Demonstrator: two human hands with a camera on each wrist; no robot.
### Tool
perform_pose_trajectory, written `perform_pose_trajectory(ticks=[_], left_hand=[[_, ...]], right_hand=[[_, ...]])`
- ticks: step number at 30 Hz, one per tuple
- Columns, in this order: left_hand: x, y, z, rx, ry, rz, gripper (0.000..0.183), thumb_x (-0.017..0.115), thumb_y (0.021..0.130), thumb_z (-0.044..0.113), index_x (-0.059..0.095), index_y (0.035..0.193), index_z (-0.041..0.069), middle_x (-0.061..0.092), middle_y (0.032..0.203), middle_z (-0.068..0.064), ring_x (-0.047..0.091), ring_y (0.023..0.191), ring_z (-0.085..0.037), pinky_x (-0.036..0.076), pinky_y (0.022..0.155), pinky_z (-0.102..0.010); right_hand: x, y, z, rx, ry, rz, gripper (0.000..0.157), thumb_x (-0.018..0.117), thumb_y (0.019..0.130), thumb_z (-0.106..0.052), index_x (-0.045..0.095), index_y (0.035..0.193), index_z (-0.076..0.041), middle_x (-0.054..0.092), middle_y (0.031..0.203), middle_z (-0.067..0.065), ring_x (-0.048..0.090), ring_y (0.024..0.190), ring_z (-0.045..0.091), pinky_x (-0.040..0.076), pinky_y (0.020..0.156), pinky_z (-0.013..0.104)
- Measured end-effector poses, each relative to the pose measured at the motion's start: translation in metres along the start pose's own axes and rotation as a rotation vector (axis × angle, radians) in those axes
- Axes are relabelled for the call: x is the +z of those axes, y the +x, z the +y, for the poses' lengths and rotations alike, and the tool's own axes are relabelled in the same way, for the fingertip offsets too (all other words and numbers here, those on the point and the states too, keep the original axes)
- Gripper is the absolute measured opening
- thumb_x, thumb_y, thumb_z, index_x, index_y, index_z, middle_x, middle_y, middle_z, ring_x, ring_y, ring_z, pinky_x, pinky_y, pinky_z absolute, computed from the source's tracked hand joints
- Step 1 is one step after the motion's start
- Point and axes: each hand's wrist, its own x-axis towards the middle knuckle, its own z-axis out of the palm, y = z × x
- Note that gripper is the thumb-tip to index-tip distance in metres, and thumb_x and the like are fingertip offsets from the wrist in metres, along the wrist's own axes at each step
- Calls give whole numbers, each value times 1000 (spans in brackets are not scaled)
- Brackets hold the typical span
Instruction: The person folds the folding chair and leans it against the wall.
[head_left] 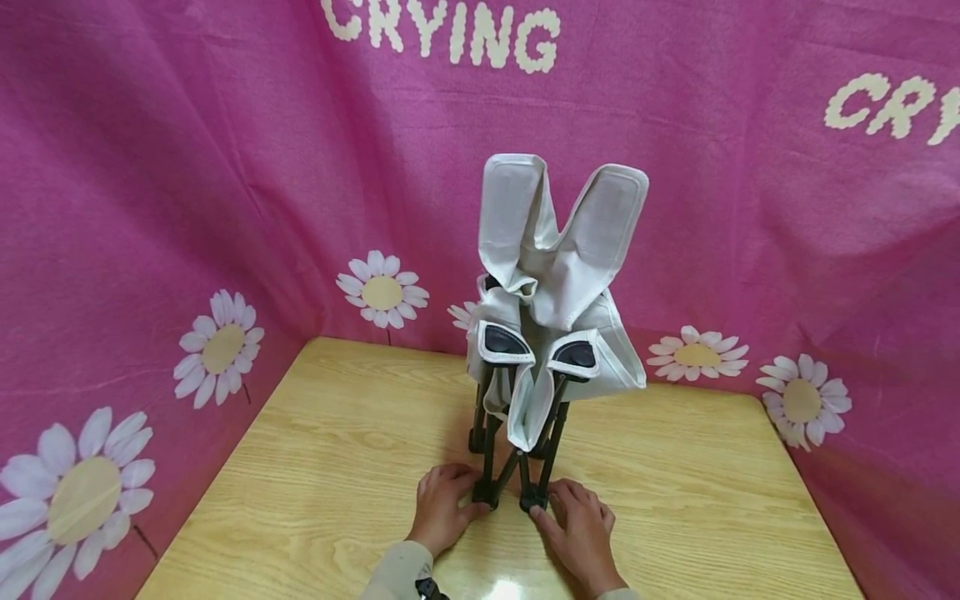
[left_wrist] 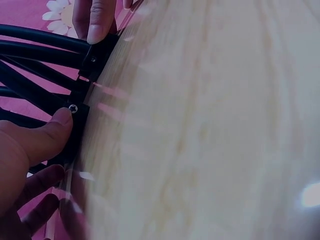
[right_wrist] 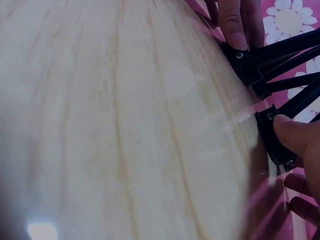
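A partly folded folding chair [head_left: 551, 283] stands upright on the table, with pale fabric on top and crossed black tube legs below. Its fabric is bunched, and two flaps stick up. My left hand [head_left: 442, 504] grips the near left foot [head_left: 485, 493], its thumb pressed beside a screw on that black foot [left_wrist: 77, 125] in the left wrist view. With my right hand [head_left: 581, 525] I hold the near right foot [head_left: 533, 498], the thumb lying on its front face in the right wrist view. The two near feet stand a small gap apart. Fabric partly hides the far legs.
The light wood table [head_left: 322, 467] has a glossy top with a bright reflection near its front. A pink curtain [head_left: 225, 167] with daisies and lettering hangs along the back and both sides. A dark band [head_left: 430, 588] circles the left wrist.
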Motion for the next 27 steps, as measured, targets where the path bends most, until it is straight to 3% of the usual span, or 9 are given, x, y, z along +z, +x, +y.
perform_pose_trajectory(ticks=[12, 27], left_hand=[[4, 5, 0, -21, 33, 11, 42, 73, 71, 37, 66, 108, 21, 57, 107, 1, 44, 101, -18, 27, 89, -45], [5, 8, -2, -22, 39, 3, 42, 73, 71, 38, 65, 109, 22, 57, 110, 2, 43, 103, -17, 26, 89, -44]], right_hand=[[5, 7, 1, -25, -4, 47, 34, 69, 75, -41, 63, 102, -21, 57, 110, 1, 47, 102, 27, 23, 81, 50], [4, 9, 1, 11, 4, 11, 32, 68, 76, -43, 63, 101, -23, 56, 110, -1, 46, 102, 26, 21, 82, 49]])
